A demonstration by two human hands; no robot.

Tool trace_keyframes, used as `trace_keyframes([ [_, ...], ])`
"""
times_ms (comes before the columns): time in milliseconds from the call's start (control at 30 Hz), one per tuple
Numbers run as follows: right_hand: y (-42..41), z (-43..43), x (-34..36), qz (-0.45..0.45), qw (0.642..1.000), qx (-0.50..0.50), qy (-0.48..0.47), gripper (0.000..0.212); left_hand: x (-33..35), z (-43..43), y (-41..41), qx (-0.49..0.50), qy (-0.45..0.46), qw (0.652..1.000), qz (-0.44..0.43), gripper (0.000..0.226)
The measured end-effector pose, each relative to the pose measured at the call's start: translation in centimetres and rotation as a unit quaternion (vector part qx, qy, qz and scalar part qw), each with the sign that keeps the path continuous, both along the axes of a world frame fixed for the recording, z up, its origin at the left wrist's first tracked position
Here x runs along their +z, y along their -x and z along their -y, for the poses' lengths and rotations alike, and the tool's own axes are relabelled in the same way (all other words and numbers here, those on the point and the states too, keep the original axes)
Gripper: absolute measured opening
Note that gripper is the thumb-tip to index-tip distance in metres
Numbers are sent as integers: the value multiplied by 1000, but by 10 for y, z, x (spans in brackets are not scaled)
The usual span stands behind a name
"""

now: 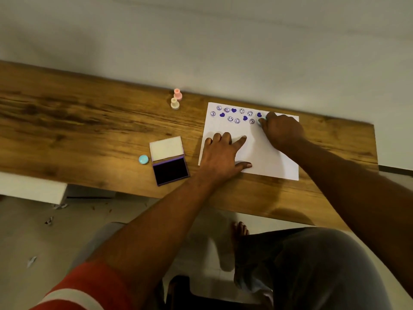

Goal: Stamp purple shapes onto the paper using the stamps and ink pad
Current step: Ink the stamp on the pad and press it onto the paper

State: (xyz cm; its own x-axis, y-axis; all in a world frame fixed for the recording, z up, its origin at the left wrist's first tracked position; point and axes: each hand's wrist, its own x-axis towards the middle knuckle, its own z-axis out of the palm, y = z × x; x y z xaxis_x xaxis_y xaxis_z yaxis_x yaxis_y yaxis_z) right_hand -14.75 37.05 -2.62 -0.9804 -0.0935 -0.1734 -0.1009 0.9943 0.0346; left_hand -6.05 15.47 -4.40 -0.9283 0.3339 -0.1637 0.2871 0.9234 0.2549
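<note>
paper (266, 153): white sheet, lay flat on the wooden table (89, 121), right of centre, near the back edge.
prints (233, 110): purple hearts and smiley faces, in loose rows along the sheet's far edge; the rest of the sheet was blank.
left hand (220, 155): lay on the sheet's near-left part, fingers spread and fairly straight, pressed it down, held nothing.
right hand (282, 130): fingers curled tight round a pale teal stamp (260, 121), at the right end of the printed rows.
pale teal stamp: mostly hidden by the fingers; base looked down on the paper, contact not clear.
ink pad (171, 171): open, dark pad up, left of the paper; its white lid (165, 148) hinged back behind it.
blue cap (143, 159): round, just left of the ink pad.
pink stamp (177, 94): upright at the table's back edge.
cream stamp (174, 103): upright, just in front of the pink one.
</note>
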Motion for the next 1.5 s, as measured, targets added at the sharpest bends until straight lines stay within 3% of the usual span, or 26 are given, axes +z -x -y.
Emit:
trace_keyframes([
  [167, 0, 6, 14, -7, 999, 19, -28, 50, 1, -2, 1, 9, 4, 1000, 4, 92],
  [333, 6, 15, 44, -140, 990, 16, -20, 41, 1, -2, -2, 18, -9, 1000, 3, 91],
  [500, -17, 42, 9, 2, 998, -38, -40, 39, 1, -1, 0, 19, -5, 1000, 13, 91],
  [600, -14, 48, 7, 8, 996, -76, -50, 31, 1, -2, -1, 14, -4, 1000, 23, 92],
  [1033, -10, 30, 12, 38, 998, -40, -27, 47, 3, 0, -4, 5, -4, 1000, 10, 88],
  [1133, -3, 17, 24, 8, 999, -46, 27, 43, 6, 7, -6, 1, -12, 1000, -11, 87],
  [1167, -2, 11, 27, -26, 992, -86, 86, 46, 7, 10, -6, 4, -14, 1000, -20, 87],
  [1233, -5, -2, 33, -84, 952, -191, 225, 54, 8, 17, -7, 10, -16, 999, -38, 85],
  [1333, -18, -14, 38, -72, 886, -287, 358, 61, 12, 26, -7, 18, -19, 998, -54, 82],
  [1500, -37, -17, 41, -78, 867, -283, 403, 50, 22, 39, -10, 33, -42, 997, -60, 80],
])
